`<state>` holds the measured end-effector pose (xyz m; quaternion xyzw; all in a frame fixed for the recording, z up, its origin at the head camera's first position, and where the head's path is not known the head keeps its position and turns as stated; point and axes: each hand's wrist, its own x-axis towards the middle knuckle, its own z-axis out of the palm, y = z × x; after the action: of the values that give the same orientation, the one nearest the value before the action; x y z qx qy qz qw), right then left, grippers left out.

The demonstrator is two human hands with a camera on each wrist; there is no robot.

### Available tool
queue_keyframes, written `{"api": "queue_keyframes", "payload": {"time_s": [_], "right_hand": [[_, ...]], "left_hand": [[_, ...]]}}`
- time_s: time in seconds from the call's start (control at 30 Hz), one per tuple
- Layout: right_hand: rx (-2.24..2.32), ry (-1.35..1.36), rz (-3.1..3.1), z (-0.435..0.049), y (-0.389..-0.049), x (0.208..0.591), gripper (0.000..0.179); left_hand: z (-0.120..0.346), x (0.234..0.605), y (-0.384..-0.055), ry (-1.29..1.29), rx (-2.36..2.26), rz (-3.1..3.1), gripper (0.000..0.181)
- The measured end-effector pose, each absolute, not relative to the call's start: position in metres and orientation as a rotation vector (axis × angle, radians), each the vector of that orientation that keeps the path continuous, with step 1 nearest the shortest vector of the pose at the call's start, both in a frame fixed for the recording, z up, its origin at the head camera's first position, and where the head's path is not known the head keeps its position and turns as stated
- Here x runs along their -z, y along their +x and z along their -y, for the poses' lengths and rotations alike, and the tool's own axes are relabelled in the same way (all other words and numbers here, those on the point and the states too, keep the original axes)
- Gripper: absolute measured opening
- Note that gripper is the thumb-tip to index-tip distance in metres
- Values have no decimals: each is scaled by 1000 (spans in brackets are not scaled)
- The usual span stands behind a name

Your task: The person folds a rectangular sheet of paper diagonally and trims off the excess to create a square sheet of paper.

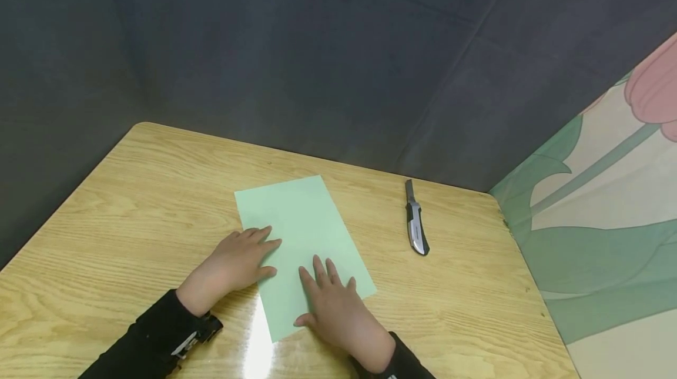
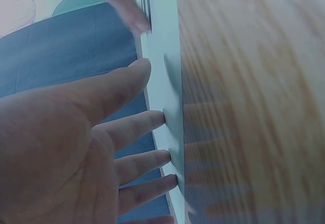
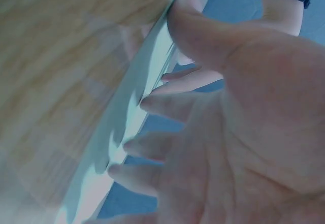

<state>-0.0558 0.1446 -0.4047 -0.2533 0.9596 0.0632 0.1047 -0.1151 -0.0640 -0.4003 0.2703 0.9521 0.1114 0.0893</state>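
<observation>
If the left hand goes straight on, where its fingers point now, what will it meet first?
Already on the green sheet, the left hand would probably cross it and some tabletop, then meet the dark cloth; depth is unclear.

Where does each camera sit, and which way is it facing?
Head: worn on the head, facing forward and down at the green sheet, knife and wooden table; left fingers, right fingers and dark sleeves show.
Left wrist: on that wrist, facing past the left palm toward its fingers and the sheet; a blurred bit of the right fingers shows at top.
Right wrist: on that wrist, facing past the right palm toward its fingers and the sheet; left fingers show beyond.
Shared: both wrist views show sheet and table.
</observation>
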Motion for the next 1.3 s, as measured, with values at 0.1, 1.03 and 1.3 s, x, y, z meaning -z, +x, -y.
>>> {"api": "queue_keyframes", "payload": {"time_s": [0.1, 1.03, 1.3], "right_hand": [[-175, -744, -2821, -145, -57, 406, 84], [-245, -731, -2896, -148, -66, 403, 64], [-278, -815, -2977, -159, -75, 395, 47]], "left_hand": [[64, 400, -115, 812, -328, -2836, 58], [56, 401, -110, 993, -457, -2713, 68], [56, 402, -113, 1042, -450, -2767, 60]]}}
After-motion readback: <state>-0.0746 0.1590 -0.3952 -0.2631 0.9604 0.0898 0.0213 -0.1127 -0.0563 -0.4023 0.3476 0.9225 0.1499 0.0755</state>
